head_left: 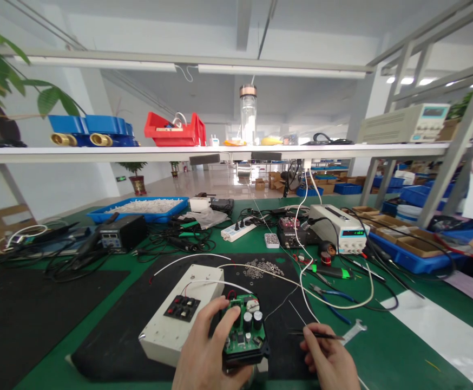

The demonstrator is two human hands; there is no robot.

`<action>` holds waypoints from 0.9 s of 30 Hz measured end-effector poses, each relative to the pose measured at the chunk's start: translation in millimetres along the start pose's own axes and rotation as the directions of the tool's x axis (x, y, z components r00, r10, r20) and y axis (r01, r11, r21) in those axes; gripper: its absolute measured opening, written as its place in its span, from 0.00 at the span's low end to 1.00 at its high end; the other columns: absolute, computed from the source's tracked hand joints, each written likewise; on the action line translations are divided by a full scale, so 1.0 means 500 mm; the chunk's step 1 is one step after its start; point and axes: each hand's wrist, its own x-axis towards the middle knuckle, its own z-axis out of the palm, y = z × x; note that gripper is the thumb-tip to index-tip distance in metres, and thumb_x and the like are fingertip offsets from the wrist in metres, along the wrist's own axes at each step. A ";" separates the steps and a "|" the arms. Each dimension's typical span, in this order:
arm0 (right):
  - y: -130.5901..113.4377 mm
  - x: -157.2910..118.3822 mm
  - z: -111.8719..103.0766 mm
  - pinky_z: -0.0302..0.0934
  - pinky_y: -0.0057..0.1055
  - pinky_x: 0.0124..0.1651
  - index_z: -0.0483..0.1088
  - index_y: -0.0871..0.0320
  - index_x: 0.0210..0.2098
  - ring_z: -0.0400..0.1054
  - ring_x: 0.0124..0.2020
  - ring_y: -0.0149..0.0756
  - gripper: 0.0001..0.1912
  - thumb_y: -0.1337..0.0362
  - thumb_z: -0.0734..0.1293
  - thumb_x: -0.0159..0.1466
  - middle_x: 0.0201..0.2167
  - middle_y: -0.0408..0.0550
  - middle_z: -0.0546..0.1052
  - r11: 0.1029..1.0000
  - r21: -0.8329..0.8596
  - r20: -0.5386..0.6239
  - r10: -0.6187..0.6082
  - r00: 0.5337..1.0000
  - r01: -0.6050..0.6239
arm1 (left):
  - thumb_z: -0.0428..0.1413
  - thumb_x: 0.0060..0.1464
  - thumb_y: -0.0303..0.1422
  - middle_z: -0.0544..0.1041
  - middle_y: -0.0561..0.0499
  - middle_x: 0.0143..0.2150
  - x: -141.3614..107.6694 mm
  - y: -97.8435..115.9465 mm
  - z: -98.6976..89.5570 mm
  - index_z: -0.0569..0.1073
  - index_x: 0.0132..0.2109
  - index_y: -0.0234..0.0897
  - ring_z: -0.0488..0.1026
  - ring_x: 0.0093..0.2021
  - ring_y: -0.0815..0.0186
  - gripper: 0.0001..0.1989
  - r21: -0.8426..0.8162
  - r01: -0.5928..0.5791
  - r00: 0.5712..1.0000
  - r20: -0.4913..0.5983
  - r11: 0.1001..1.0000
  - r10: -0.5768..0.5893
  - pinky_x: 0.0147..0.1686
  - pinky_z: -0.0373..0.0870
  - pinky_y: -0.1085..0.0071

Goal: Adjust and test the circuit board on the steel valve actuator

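My left hand (pixel 210 346) is wrapped round a black housing with a green circuit board (pixel 242 338), its fingers on the board's left side. Tall capacitors stand on the board. To the right, my right hand (pixel 328 355) pinches dark tweezers (pixel 321 335), whose tips point left over the black mat (pixel 279 352). A thin wire (pixel 297 312) rises near its fingertips. Beside my left hand lies a cream box (pixel 167 336) with a black terminal block (pixel 182 307) on top; a white wire (pixel 220 283) runs from there towards the board.
Small metal rings (pixel 261 268) lie on the mat. Blue-handled pliers (pixel 334 293) and a wrench (pixel 355 330) are at the right. A power supply (pixel 337 227), power strip (pixel 237 229) and blue tray (pixel 141 218) stand farther back. A shelf (pixel 204 154) crosses above the bench.
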 end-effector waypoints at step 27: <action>-0.035 -0.016 0.002 0.68 0.35 0.28 0.73 0.60 0.42 0.74 0.25 0.43 0.40 0.28 0.68 0.52 0.26 0.52 0.81 0.999 -0.035 -0.039 0.011 0.999 -0.012 | 0.64 0.51 0.24 0.64 0.38 0.65 0.001 0.004 0.000 0.65 0.67 0.43 0.71 0.64 0.48 0.37 -0.067 0.034 0.999 -0.004 0.997 -0.034 0.57 0.80 0.56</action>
